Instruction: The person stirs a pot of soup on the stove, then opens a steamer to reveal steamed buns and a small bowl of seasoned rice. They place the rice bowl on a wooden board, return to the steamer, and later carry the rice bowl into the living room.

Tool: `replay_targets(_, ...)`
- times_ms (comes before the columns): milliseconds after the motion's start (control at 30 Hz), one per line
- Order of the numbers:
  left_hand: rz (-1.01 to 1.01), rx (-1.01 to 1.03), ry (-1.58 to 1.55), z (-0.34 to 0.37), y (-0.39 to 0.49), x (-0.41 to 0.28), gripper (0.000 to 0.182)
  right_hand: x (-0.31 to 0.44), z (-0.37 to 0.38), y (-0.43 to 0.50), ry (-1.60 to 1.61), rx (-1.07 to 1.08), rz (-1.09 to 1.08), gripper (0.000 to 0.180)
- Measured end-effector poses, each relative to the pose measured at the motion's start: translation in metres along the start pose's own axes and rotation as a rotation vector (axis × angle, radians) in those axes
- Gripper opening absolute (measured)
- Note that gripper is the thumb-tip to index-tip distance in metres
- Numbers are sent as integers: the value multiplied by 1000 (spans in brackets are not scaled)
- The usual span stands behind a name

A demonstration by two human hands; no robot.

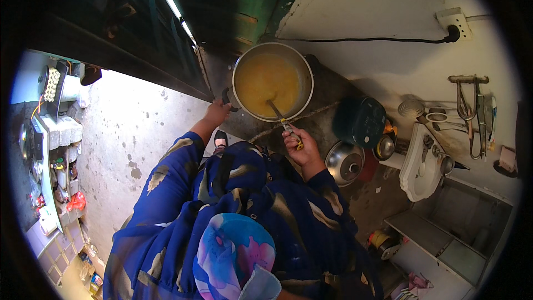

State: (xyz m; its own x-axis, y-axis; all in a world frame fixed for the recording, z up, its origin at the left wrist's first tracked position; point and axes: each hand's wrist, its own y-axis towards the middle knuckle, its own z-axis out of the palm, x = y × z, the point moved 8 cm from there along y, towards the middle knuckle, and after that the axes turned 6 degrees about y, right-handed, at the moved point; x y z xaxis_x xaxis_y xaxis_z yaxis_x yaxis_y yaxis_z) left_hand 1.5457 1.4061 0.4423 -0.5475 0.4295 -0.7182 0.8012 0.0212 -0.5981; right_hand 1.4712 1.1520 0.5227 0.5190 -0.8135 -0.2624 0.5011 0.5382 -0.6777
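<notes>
A large metal pot [308,64] holds a yellow-orange liquid [266,79]. My right hand [303,146] grips the handle of a long utensil [286,124], whose far end dips into the liquid near the pot's lower edge; the submerged end is hidden. At the pot's left side, my left hand [216,112] is closed around the lower part of a dark curved side handle [227,98]. Right of my right hand lies a domed metal lid [344,163] with a dark knob.
A dark green appliance [361,121] stands right of the pot. Beyond it are a white basin [416,166] and utensils hanging on the wall, including a skimmer [411,108]. A black cable [358,40] runs to a wall socket [457,23]. A dark door [125,56] is at upper left.
</notes>
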Motion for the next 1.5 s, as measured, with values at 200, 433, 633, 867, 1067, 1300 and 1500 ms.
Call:
replay_targets(200,-5,-6,-13,1,0,1,29,12,13,-11,-756,-124,-296,49)
replay_targets(433,13,-4,-9,0,0,-1,28,23,68,-77,-1988,-236,-926,53)
replay_targets(633,10,-4,-14,1,2,0,29,23,62,-123,-2288,-363,-739,52)
replay_targets(867,-30,-12,-49,-1,-4,-3,31,14,44,-124,-2349,-321,-642,51)
replay_targets(1067,-11,-3,-75,1,-2,-1,29,11,23,-102,-2278,-353,-555,55)
replay_targets(1300,-48,8,-113,6,7,16,31,5,12,-87,-2199,-288,-571,56)
replay_targets(1500,-99,-2,-208,1,10,31,36,3,25,-81,-2244,-227,-666,52)
